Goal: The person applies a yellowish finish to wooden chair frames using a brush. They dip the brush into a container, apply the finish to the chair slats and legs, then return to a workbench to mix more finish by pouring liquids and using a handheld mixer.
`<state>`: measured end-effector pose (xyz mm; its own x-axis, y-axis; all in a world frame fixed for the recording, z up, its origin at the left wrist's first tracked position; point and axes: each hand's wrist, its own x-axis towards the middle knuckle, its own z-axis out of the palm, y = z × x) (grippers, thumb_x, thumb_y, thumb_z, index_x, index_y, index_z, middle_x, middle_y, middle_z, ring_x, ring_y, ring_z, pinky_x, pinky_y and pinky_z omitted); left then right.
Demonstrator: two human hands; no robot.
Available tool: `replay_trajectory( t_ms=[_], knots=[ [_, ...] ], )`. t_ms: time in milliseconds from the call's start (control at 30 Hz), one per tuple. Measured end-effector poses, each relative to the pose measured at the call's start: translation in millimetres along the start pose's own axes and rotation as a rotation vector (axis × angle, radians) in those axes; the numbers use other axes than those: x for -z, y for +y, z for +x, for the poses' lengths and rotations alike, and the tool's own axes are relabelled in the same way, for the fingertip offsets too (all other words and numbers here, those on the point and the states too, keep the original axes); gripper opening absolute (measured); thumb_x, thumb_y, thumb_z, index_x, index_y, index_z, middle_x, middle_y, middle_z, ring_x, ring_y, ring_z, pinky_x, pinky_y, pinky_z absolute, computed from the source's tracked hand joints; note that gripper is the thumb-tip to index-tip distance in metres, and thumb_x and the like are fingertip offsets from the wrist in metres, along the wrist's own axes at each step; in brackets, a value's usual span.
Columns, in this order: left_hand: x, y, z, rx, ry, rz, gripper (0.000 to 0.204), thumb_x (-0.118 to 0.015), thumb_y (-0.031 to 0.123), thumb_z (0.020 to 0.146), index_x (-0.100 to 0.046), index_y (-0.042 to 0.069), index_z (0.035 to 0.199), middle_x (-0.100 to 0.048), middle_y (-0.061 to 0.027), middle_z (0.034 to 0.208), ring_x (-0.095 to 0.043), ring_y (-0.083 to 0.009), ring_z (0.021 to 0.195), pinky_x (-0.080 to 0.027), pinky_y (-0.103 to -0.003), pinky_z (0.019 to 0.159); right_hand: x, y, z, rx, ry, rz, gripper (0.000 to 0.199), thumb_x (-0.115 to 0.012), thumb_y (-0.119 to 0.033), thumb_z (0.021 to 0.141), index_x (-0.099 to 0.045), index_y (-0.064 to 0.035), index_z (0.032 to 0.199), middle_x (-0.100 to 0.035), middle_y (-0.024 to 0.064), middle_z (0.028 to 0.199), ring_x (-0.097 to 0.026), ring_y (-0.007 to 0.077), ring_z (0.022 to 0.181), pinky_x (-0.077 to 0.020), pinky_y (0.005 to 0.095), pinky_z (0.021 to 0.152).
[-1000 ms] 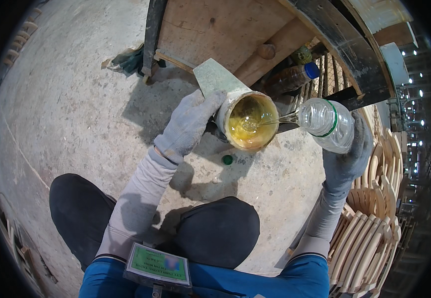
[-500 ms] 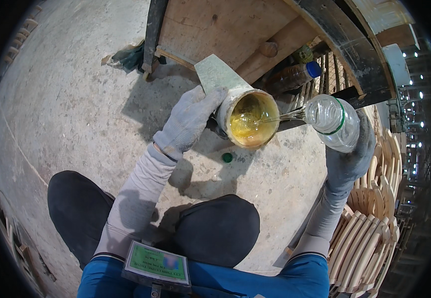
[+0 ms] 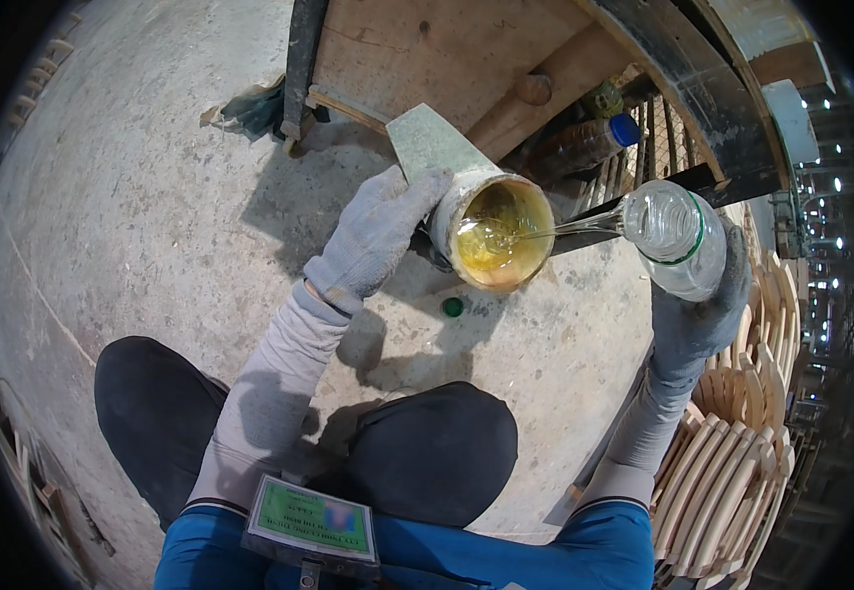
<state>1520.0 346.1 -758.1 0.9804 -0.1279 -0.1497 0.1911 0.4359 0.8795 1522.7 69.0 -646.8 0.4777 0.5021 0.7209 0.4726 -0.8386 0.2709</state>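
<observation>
Plastic bottle [image 3: 677, 241], clear, green ring round it, tipped in my gloved right hand [image 3: 699, 320], which is wrapped about it, right of the cup [image 3: 451, 231]. Cup: round, crusty rim, mouth facing my remote view, yellow liquid [image 3: 483, 246] inside. Gloved left hand [image 3: 373, 231] grips the cup's left side, thumb by a pale flat plate [image 3: 432, 143] sticking out behind the cup; joined or just touching, can't tell. Whether anything supports the cup underneath, can't tell either.

Step in hand, my read: pouring. Thin clear stream [image 3: 579, 227] crosses from bottle to cup, the two apart. Next move calls for, I'd judge, a steady bottle angle, a firm cup and an eye on the level; with that gap, a wobble could spill on the floor [image 3: 171, 246].

Around the cup: green cap [image 3: 453, 308] on the floor, just toward the knees [image 3: 437, 452]; blue-capped bottle [image 3: 579, 146] beyond and right; wooden panel [image 3: 427, 69] beyond; curved wood pieces [image 3: 712, 492] stacked well right, nearer the body.

Writing: badge [image 3: 314, 519], on the body side of the cup, has small upside-down print on green; not transcribed. No brand or label I can make out on clear bottle or cup.
</observation>
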Motion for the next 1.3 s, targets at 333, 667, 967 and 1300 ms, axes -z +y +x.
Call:
replay_trajectory(
  t_ms=[333, 667, 967, 1300],
  knots=[
    [0, -1, -1, -0.037, 0.000, 0.026, 0.034, -0.052, 0.029, 0.093, -0.059, -0.001, 0.107, -0.061, -0.0024, 0.087, -0.055, -0.0045, 0.072, -0.048, -0.019, 0.061, -12, -9, -13, -0.061, -0.035, 0.053, 0.076, -0.085, -0.014, 0.060, -0.046, -0.0055, 0.125, -0.058, 0.0134, 0.117, -0.056, 0.0287, 0.106, -0.0477, 0.0351, 0.089],
    [-1, -9, 2, 0.017, -0.002, -0.078, 0.035, -0.051, 0.029, 0.093, -0.058, -0.002, 0.108, -0.061, -0.0025, 0.089, -0.055, -0.0049, 0.074, -0.048, -0.020, 0.062, -28, -20, -30, -0.100, -0.047, 0.193, 0.082, -0.087, -0.016, 0.056, -0.045, -0.0077, 0.126, -0.058, 0.0145, 0.115, -0.058, 0.0298, 0.104, -0.0477, 0.0366, 0.086],
    [1, -12, 3, 0.003, -0.010, -0.085, 0.036, -0.051, 0.030, 0.093, -0.058, -0.002, 0.109, -0.061, -0.0034, 0.091, -0.056, -0.0057, 0.074, -0.048, -0.020, 0.064, -23, -20, -25, -0.108, -0.043, 0.142, 0.079, -0.086, -0.014, 0.057, -0.047, -0.0058, 0.124, -0.059, 0.0146, 0.114, -0.058, 0.0299, 0.104, -0.0477, 0.0364, 0.087],
    [-7, 5, -3, -0.051, 0.023, 0.138, 0.034, -0.050, 0.027, 0.093, -0.059, -0.003, 0.104, -0.063, -0.0062, 0.089, -0.057, -0.0084, 0.076, -0.047, -0.024, 0.066, -34, -31, -38, -0.356, -0.159, 0.749, 0.091, -0.083, -0.001, 0.061, -0.033, -0.0054, 0.136, -0.044, 0.0128, 0.134, -0.050, 0.0232, 0.117, -0.0460, 0.0354, 0.097]
  ],
)
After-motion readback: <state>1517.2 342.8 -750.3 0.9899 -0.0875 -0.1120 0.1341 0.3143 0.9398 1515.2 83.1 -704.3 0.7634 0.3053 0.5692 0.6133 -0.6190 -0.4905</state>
